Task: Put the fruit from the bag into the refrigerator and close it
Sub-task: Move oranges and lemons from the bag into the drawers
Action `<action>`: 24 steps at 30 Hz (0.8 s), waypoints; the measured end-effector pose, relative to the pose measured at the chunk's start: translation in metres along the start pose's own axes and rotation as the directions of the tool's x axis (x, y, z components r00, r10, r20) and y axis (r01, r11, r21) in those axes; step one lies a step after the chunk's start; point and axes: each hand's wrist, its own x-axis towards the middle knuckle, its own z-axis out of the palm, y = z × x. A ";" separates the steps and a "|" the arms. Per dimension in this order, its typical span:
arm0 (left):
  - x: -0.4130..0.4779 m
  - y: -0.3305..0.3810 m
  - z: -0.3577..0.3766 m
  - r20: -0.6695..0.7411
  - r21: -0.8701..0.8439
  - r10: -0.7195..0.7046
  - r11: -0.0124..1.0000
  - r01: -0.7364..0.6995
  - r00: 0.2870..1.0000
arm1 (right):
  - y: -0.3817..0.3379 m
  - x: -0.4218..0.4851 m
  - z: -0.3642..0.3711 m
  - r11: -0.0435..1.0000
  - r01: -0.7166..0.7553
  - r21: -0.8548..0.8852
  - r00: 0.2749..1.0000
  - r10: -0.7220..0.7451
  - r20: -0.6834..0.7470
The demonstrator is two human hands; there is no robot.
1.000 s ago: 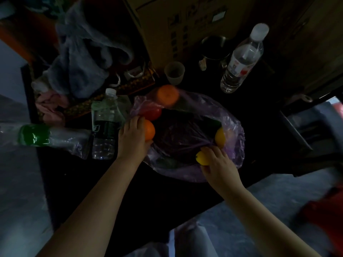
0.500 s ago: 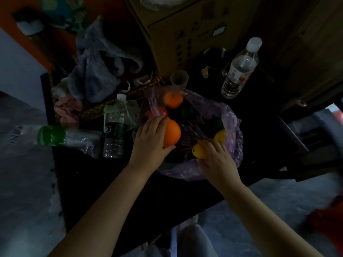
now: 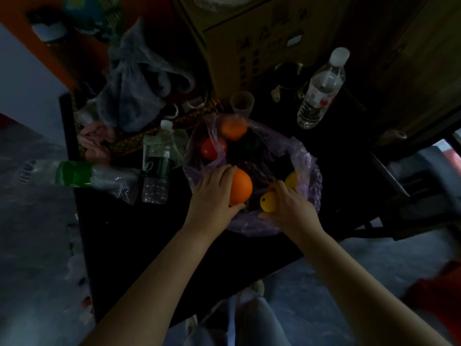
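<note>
L hand (image 3: 212,196) grips a big orange (image 3: 240,187) from its left side, fingers curled over the top and thumb under the near edge. The fruit sits over the near-left part of the open purple plastic bag (image 3: 309,171). R hand (image 3: 291,208) holds a yellow lemon-like fruit (image 3: 268,201) just right of the orange, fingers wrapped round its far side, thumb low along the near side by the bag's near rim; the nub end points left. The 2 fruits are close, w/ a dark gap btw them. Can't tell if either is lifted clear of what's in the bag.

In the bag: a 2nd yellow fruit (image 3: 291,179) just beyond the R hand's knuckles, a red round fruit (image 3: 212,149) at far left under the film, a smaller orange (image 3: 233,128) at the far end partly under plastic, and sth green (image 3: 252,143) beside it, too dark to name. Middle of the bag is dark, contents unclear.

The bag lies on a dark table (image 3: 124,233), near its front-right edge. Left of the bag stands a small water bottle (image 3: 157,166) w/ dark label, and next to it a green-label bottle (image 3: 82,173) lies on its side in clear wrap. Behind are a translucent cup (image 3: 242,102), a heap of grey cloth (image 3: 139,91), a cardboard box (image 3: 249,33), a metal mug (image 3: 289,76) and a tall water bottle (image 3: 321,91) w/ white cap, well apart from the bag at far right
</note>
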 end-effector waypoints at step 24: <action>-0.070 0.001 -0.058 -0.158 -0.291 0.140 0.939 -0.182 0.977 | -0.058 -0.094 -0.037 0.991 0.124 -0.042 0.884 -0.130 -0.448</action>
